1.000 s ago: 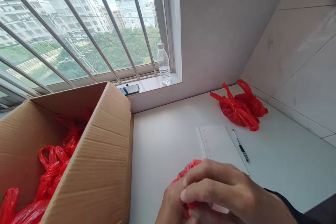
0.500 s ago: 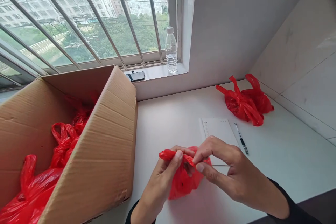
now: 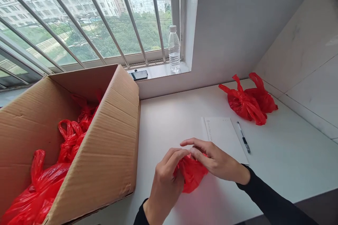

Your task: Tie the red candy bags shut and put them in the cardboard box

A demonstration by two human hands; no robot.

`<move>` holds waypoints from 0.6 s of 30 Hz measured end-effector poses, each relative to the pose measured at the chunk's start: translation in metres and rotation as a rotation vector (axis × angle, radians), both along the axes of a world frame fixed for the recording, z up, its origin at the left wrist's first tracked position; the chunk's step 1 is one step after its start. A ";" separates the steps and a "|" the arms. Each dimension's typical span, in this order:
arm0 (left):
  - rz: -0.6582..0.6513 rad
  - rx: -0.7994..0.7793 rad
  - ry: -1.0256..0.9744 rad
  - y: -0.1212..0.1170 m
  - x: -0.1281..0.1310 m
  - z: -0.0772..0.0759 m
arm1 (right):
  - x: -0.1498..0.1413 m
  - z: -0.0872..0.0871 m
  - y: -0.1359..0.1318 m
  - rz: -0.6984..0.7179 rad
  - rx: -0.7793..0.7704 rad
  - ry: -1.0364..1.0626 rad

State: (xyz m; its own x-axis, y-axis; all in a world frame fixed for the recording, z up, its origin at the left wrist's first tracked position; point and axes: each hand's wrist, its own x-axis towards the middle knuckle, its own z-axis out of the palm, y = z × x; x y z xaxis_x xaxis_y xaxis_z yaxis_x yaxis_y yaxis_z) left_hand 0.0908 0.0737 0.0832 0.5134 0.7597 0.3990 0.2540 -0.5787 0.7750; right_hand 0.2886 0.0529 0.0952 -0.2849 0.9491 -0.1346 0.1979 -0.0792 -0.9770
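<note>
A red plastic bag (image 3: pixel 194 177) rests on the white table in front of me, its top gathered between my hands. My left hand (image 3: pixel 169 174) is closed on the bag's upper left side, fingers bent over the plastic. From the right, my right hand (image 3: pixel 213 158) meets it at the top of the bag, thumb and fingers pinching the plastic while the index finger stretches out above. The fingertips hide the gathered top. Just behind the bag lies a white notebook (image 3: pixel 224 137), and a black pen (image 3: pixel 243 137) is beside it.
On the left stands an open cardboard box (image 3: pixel 105 147) holding several red bags (image 3: pixel 50 182). More tied red bags (image 3: pixel 246 102) lie at the back right by the wall. A water bottle (image 3: pixel 174 51) and a phone (image 3: pixel 139 75) sit on the windowsill.
The twisted end of the bag that stuck out to the left no longer shows. My left hand has turned over, its back now up, and my right hand has moved left toward it.
</note>
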 end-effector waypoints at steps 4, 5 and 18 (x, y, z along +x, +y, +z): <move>0.012 0.118 -0.044 -0.002 0.001 -0.015 | 0.002 -0.008 0.002 0.064 0.030 0.011; 0.023 0.129 -0.044 -0.002 0.001 -0.016 | 0.003 -0.008 0.002 0.053 0.035 0.008; 0.122 0.274 0.253 -0.028 -0.048 -0.051 | 0.024 -0.031 -0.021 -0.281 0.233 -0.324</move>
